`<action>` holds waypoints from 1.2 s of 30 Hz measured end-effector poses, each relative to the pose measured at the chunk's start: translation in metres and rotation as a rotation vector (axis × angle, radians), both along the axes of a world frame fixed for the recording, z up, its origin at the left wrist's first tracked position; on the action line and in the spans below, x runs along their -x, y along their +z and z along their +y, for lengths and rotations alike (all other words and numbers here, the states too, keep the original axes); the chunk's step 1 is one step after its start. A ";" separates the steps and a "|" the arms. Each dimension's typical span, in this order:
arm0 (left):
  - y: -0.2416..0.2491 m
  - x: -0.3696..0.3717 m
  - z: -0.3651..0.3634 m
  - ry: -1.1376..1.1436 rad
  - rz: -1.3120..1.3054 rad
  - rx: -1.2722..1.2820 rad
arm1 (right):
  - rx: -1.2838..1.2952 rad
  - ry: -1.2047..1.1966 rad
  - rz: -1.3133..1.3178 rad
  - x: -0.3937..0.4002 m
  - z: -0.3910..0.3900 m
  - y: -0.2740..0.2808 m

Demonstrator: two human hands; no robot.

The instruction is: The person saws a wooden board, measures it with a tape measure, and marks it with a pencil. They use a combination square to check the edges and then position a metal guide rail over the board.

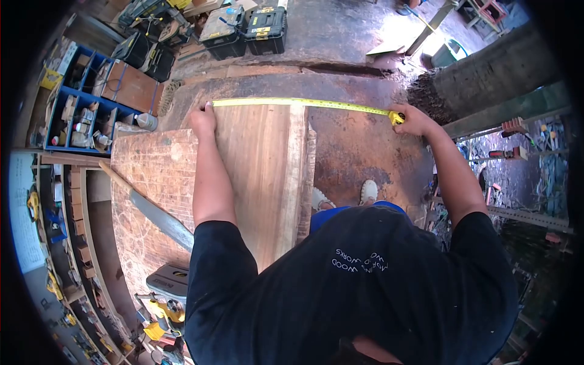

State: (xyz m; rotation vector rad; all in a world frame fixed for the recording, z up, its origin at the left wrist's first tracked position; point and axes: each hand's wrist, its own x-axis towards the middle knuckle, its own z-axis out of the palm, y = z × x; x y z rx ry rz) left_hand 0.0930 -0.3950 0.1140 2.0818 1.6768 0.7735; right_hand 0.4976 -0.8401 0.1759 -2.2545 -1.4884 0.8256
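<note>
A yellow tape measure (pixel 340 106) is stretched between my hands, its blade running across the end of a wide wooden board (pixel 258 158). My left hand (pixel 202 120) pinches the blade's end at the board's far left corner. Out to the right, past the board's edge, my right hand (pixel 410 120) grips the yellow case, with the blade hanging over the floor there. The board lies on a scarred wooden workbench (pixel 155 158). Left of my left forearm, a machete-like blade with a wooden handle (pixel 152 210) rests on the bench.
A dark DeWalt case (pixel 168 280) sits on the near left of the bench. Beyond the bench stand a blue shelf unit (pixel 91 100) and black toolboxes (pixel 266 29). A large log (pixel 499 73) lies at the right, near a tool rack. My feet are on the floor (pixel 356 155) beside the bench.
</note>
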 end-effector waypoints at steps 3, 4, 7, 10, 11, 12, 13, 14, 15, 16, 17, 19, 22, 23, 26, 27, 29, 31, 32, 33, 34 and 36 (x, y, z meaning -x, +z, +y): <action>0.006 -0.002 -0.005 0.016 -0.024 0.038 | 0.035 -0.020 0.003 0.003 0.003 0.006; 0.006 -0.002 -0.005 0.016 -0.025 0.037 | 0.091 -0.054 0.036 0.005 0.003 0.009; 0.004 -0.001 -0.003 0.019 -0.030 0.012 | 0.102 -0.056 0.048 0.008 0.004 0.012; 0.004 -0.002 0.001 0.012 -0.029 0.028 | 0.109 -0.045 0.072 0.006 0.004 0.010; 0.005 -0.003 0.001 0.014 -0.024 0.023 | 0.117 -0.044 0.076 0.005 0.003 0.008; 0.005 -0.001 -0.003 0.014 -0.018 0.020 | 0.100 -0.038 0.065 0.004 0.002 0.005; 0.003 0.001 -0.007 0.014 -0.017 0.023 | 0.075 -0.032 0.048 0.003 0.003 0.004; 0.004 0.000 -0.007 0.015 -0.025 0.048 | 0.069 -0.030 0.040 0.002 0.003 0.005; 0.008 -0.002 -0.004 0.018 -0.040 0.066 | 0.083 -0.020 0.021 0.003 0.003 0.007; 0.008 -0.003 -0.001 0.021 -0.053 0.054 | 0.099 -0.012 0.004 0.004 0.004 0.008; 0.005 -0.001 0.000 0.017 -0.047 0.039 | -0.006 0.043 -0.087 0.004 0.002 0.001; 0.001 -0.001 0.000 0.019 -0.054 0.032 | 0.007 0.029 -0.082 -0.002 0.002 -0.002; 0.004 -0.001 -0.001 0.027 0.003 0.052 | 0.048 0.003 -0.022 0.002 0.000 -0.001; 0.008 -0.001 -0.003 0.032 0.002 0.054 | 0.057 -0.004 0.012 0.002 0.002 0.001; 0.014 -0.004 -0.009 0.044 -0.001 0.073 | 0.106 -0.028 0.037 0.007 0.004 0.009; 0.015 -0.003 -0.011 0.036 0.001 0.074 | 0.109 -0.027 0.038 0.008 0.003 0.008; 0.015 -0.003 -0.009 0.031 -0.006 0.070 | 0.118 -0.028 0.017 0.004 0.004 0.008; 0.015 -0.003 -0.009 0.044 0.022 0.077 | 0.060 0.001 -0.056 0.004 0.003 0.005; 0.016 -0.004 -0.010 0.047 0.018 0.077 | 0.004 0.030 -0.125 0.004 0.002 0.004; 0.016 -0.004 -0.010 0.048 0.006 0.070 | 0.004 0.033 -0.128 0.003 0.002 0.005; 0.015 -0.004 -0.011 0.050 -0.006 0.062 | 0.068 -0.016 -0.047 0.007 0.005 0.012; 0.013 -0.004 -0.010 0.051 -0.013 0.063 | 0.128 -0.058 0.031 0.009 0.007 0.015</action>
